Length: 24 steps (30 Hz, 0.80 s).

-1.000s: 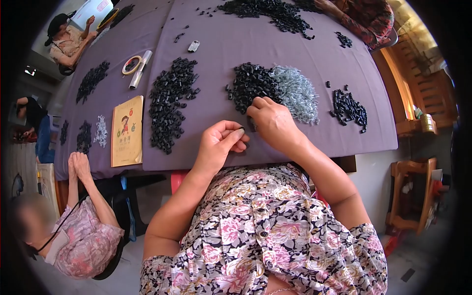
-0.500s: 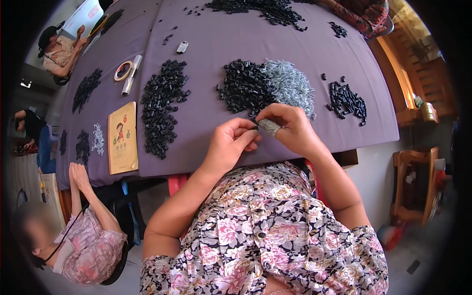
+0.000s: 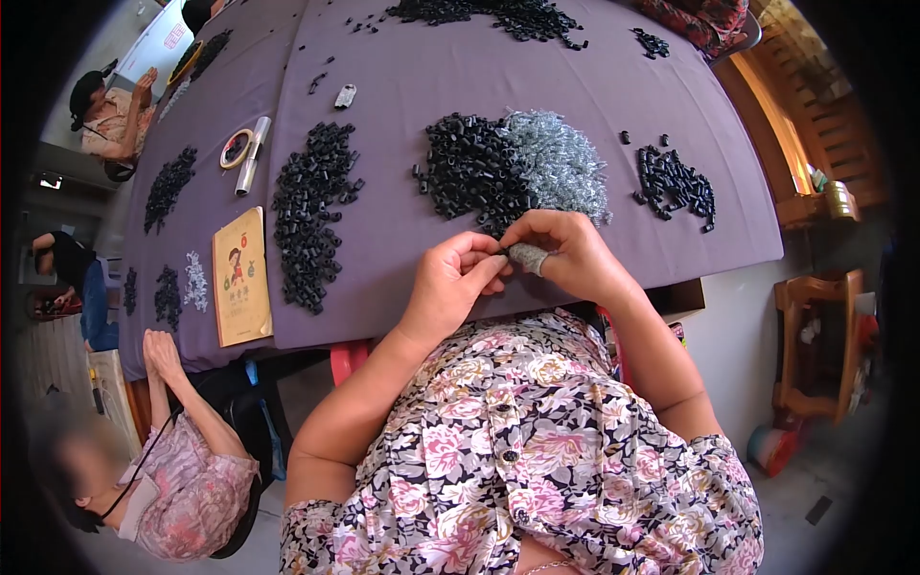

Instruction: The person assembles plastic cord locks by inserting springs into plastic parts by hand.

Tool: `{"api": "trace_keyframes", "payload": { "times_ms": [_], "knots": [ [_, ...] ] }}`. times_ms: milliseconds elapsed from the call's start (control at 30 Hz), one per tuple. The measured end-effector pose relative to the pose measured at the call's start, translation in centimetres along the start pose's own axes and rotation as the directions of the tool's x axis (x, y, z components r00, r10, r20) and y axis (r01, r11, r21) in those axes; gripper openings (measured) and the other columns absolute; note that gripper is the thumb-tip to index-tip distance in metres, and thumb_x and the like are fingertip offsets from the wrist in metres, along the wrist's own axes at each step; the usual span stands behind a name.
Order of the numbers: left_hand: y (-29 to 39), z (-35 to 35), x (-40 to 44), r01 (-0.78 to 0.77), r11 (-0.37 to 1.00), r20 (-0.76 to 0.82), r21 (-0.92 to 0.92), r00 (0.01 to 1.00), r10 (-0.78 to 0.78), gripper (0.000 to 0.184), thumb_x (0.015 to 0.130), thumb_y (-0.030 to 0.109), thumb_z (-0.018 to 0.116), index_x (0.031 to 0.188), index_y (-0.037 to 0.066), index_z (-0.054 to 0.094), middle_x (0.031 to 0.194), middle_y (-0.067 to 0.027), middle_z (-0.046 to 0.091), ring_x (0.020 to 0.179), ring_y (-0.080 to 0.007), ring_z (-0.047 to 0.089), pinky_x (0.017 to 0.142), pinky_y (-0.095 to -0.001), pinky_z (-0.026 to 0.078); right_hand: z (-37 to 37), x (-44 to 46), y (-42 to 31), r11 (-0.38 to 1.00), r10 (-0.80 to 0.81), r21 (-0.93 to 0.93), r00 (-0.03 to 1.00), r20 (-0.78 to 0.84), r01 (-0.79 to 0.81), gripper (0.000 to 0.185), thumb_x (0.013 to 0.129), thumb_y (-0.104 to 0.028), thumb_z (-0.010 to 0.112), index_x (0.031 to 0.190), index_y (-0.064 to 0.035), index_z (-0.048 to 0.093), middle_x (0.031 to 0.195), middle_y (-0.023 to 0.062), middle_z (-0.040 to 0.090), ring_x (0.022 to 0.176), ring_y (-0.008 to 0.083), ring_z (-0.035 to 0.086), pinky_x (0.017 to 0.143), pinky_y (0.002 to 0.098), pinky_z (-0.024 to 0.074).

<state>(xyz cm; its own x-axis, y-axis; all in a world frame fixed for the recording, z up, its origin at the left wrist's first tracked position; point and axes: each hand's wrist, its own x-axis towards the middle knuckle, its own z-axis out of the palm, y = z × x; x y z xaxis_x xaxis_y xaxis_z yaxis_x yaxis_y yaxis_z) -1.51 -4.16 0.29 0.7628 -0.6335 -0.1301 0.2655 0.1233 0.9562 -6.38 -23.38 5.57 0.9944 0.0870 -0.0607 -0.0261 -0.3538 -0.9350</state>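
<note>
One small black piece [image 3: 502, 254] pinched in left hand [image 3: 455, 283]; right hand [image 3: 573, 257], fingertips meeting it, grip unclear. Black pile [image 3: 470, 163] touches clear pile [image 3: 558, 163] on bench [image 3: 383, 216].

Black pieces [image 3: 470, 163], silvery pieces [image 3: 561, 163], purple-grey cloth [image 3: 402, 77], pink-flowered shirt [image 3: 546, 412]

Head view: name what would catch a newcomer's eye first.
Probably the pale, glassy heap, up against a black heap on the purple cloth in the upper middle. Then the left hand and right hand, close together at the heaps' near side, a grey wrap on the right thumb. A yellow booklet lies toward the left.
</note>
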Motion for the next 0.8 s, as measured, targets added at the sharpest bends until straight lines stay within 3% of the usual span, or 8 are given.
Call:
{"api": "trace_keyframes", "payload": {
  "times_ms": [333, 433, 633, 800],
  "knots": [
    [-0.3, -0.3, -0.1, 0.016, 1.0, 0.008, 0.011, 1.0, -0.016, 0.012, 0.098, 0.006, 0.064, 0.107, -0.002, 0.065, 0.088, -0.0063, 0.073, 0.072, -0.0076, 0.066, 0.066, -0.0213, 0.054, -0.5, 0.7, -0.5, 0.994, 0.092, 0.055, 0.991, 0.097, -0.097, 0.013, 0.085, 0.005, 0.068, 0.097, 0.003, 0.068, 0.085, 0.0066, 0.072, 0.081, 0.0101, 0.067, 0.072, 0.0264, 0.053],
    [-0.5, -0.3, -0.1, 0.002, 1.0, -0.003, 0.01, 1.0, -0.002, 0.012, 0.098, 0.006, 0.063, 0.107, -0.002, 0.065, 0.089, -0.0062, 0.073, 0.072, -0.0078, 0.066, 0.067, -0.0215, 0.055, 0.5, 0.5, -0.9, 0.982, -0.025, -0.187, 1.0, -0.005, 0.024, 0.015, 0.082, 0.004, 0.069, 0.096, 0.0026, 0.068, 0.082, 0.012, 0.071, 0.078, 0.014, 0.069, 0.07, 0.0292, 0.0533],
    [-0.2, -0.3, -0.2, 0.003, 1.0, -0.013, -0.012, 1.0, -0.003, 0.012, 0.098, 0.006, 0.063, 0.107, -0.002, 0.064, 0.089, -0.0059, 0.073, 0.074, -0.0079, 0.067, 0.067, -0.0217, 0.055, 0.6, 0.1, -2.9, 0.937, -0.094, -0.337, 0.996, 0.006, 0.091, 0.019, 0.076, 0.004, 0.067, 0.095, 0.0029, 0.069, 0.085, 0.0183, 0.07, 0.079, 0.0289, 0.072, 0.072, 0.0363, 0.0545],
    [-0.4, -0.4, 0.0, -0.014, 1.0, -0.013, 0.0, 1.0, 0.014, 0.016, 0.099, 0.006, 0.062, 0.112, -0.002, 0.063, 0.092, -0.0075, 0.073, 0.076, -0.0093, 0.068, 0.068, -0.0217, 0.056, 0.7, 0.0, -2.9, 0.896, -0.216, -0.39, 0.976, 0.032, 0.211, 0.024, 0.076, 0.003, 0.067, 0.1, 0.0021, 0.069, 0.085, 0.0173, 0.07, 0.081, 0.0311, 0.071, 0.072, 0.0386, 0.0544]
  ]
}}
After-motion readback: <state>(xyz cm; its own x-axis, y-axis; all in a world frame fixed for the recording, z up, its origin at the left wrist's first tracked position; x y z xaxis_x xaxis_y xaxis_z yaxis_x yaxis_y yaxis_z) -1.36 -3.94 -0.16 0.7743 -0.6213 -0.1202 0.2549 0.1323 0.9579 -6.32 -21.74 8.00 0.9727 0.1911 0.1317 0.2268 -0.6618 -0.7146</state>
